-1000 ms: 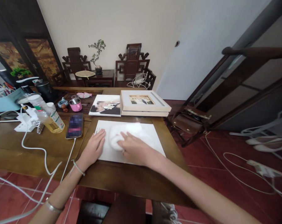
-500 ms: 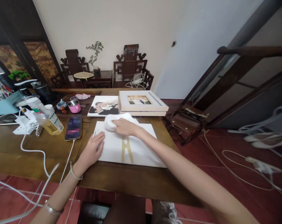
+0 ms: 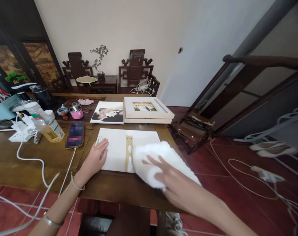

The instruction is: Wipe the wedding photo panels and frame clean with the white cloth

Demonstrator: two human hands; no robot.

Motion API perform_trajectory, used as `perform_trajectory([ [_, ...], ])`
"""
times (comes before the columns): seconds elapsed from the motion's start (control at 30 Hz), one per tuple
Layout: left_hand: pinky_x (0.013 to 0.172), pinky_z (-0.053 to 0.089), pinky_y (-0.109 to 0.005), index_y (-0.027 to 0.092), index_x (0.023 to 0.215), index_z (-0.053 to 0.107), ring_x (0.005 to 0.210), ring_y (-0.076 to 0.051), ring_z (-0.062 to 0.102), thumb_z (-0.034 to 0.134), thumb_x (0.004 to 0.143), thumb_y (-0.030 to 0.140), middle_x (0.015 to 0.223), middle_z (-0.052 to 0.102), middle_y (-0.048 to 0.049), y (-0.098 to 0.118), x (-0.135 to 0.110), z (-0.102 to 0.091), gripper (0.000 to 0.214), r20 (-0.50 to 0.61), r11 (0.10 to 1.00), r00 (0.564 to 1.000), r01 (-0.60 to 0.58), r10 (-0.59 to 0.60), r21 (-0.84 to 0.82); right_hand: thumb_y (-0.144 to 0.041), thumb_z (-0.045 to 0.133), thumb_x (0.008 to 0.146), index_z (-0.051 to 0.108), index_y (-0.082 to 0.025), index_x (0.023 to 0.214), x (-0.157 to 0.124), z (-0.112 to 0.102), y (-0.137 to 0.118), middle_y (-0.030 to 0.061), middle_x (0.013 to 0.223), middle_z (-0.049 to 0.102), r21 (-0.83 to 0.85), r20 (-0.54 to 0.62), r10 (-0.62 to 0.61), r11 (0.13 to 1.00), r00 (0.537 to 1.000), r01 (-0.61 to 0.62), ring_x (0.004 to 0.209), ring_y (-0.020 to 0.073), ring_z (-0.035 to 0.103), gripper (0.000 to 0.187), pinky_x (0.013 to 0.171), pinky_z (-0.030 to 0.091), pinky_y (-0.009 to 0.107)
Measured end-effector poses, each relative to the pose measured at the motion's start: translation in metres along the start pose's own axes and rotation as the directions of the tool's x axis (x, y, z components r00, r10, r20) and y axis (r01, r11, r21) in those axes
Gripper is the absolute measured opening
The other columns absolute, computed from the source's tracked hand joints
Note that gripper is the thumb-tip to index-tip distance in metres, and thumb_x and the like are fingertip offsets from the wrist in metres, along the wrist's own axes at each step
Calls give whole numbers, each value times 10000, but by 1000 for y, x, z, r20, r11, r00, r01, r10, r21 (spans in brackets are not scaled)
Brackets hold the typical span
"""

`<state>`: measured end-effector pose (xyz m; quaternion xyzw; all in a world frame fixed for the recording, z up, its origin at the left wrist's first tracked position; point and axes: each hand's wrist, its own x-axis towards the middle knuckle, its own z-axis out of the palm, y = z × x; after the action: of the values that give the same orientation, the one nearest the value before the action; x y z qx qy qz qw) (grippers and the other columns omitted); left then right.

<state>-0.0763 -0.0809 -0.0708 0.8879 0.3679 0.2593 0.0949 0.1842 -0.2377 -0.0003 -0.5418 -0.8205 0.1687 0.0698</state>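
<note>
A flat white picture panel (image 3: 116, 150) with a tall yellow-brown animal figure lies on the wooden table (image 3: 109, 186). Whether it is a book or a board I cannot tell. My left hand (image 3: 97, 156) rests on its left edge, fingers stretched out and holding nothing. Over the panel's lower right part lies a fluffy white towel (image 3: 149, 155), bunched up under my right hand (image 3: 173, 182). The fingers of that hand press into the towel and grip it. The towel hides the panel's right corner and hangs past the table's right edge.
Behind the panel sit a photo print (image 3: 107, 113) and a thick framed album (image 3: 149, 114). Left of my left hand are a phone (image 3: 75, 134) on a white cable, an oil-coloured bottle (image 3: 52, 129), a pink cup (image 3: 76, 112) and a white power strip (image 3: 18, 131).
My right hand has drawn the towel from the panel's far edge toward me and to the right, uncovering the animal figure's head. My left hand stays on the left edge.
</note>
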Motion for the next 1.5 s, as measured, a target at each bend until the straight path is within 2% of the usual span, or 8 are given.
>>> perform_trajectory([
  [0.13, 1054, 334, -532, 157, 1229, 553, 1253, -261, 472, 401, 894, 174, 1308, 550, -127, 0, 0, -1, 369, 13, 1000, 1000, 3, -3, 15, 18, 384, 607, 603, -170, 827, -4, -9, 4, 119, 1404, 436, 15, 50, 13, 1000, 999, -14, 1370, 251, 236, 362, 1116, 256, 459],
  [0.43, 1049, 351, -519, 139, 1215, 562, 1252, -256, 475, 396, 896, 194, 1302, 554, -130, -1, 1, -3, 364, 21, 1000, 1000, 7, -7, 7, -6, 393, 705, 592, -124, 935, 97, -11, 92, 187, 1276, 556, -121, -158, 2, 992, 987, -22, 1360, 288, 259, 325, 1093, 182, 569],
  [0.6, 1048, 353, -515, 107, 1210, 561, 1251, -259, 476, 389, 899, 194, 1300, 553, -146, 0, 1, -4, 366, 14, 1000, 1000, 4, -4, 23, 4, 384, 685, 593, -124, 900, 65, -6, 65, 188, 1278, 555, -107, -131, 7, 994, 991, -21, 1359, 284, 263, 326, 1099, 183, 561],
  [0.87, 1051, 338, -521, 133, 1217, 553, 1255, -254, 470, 379, 898, 182, 1308, 548, -136, 2, 1, -2, 367, 18, 999, 1000, 2, -3, 46, 30, 371, 573, 586, -180, 824, -25, -14, -9, 61, 1421, 424, 52, 119, -3, 999, 993, -3, 1365, 252, 244, 391, 1125, 228, 458],
  [0.97, 1052, 336, -518, 139, 1221, 551, 1254, -251, 472, 381, 897, 179, 1308, 548, -138, 2, 1, -2, 368, 18, 999, 1000, 1, -2, 42, 19, 368, 613, 580, -177, 856, -11, -10, 11, 60, 1406, 447, 59, 37, 6, 998, 999, -8, 1360, 247, 268, 377, 1129, 220, 458],
  [1.17, 1059, 338, -515, 143, 1221, 558, 1256, -251, 470, 389, 902, 198, 1307, 550, -134, 1, 1, -4, 366, 22, 1000, 1000, 9, -9, 17, -35, 369, 709, 554, -175, 809, 72, -8, 80, 114, 1142, 647, -49, -165, 27, 998, 986, -35, 1175, 278, 526, 253, 1103, 202, 521],
  [1.27, 1060, 337, -518, 144, 1236, 549, 1264, -255, 461, 388, 902, 200, 1319, 539, -132, 1, 0, -5, 375, 34, 1000, 999, 18, -19, 16, -20, 371, 686, 561, -153, 811, 94, -12, 90, 160, 1148, 636, -64, -189, 38, 997, 981, -51, 1234, 322, 461, 264, 1065, 211, 577],
  [1.5, 1063, 323, -525, 137, 1256, 531, 1276, -257, 446, 373, 907, 186, 1336, 520, -141, 2, 1, -4, 387, 38, 1000, 999, 2, -3, 27, 3, 387, 629, 607, -152, 824, 22, 13, 26, 117, 1444, 381, -14, -93, -8, 1000, 996, 7, 1400, 261, 121, 331, 1125, 112, 559],
])
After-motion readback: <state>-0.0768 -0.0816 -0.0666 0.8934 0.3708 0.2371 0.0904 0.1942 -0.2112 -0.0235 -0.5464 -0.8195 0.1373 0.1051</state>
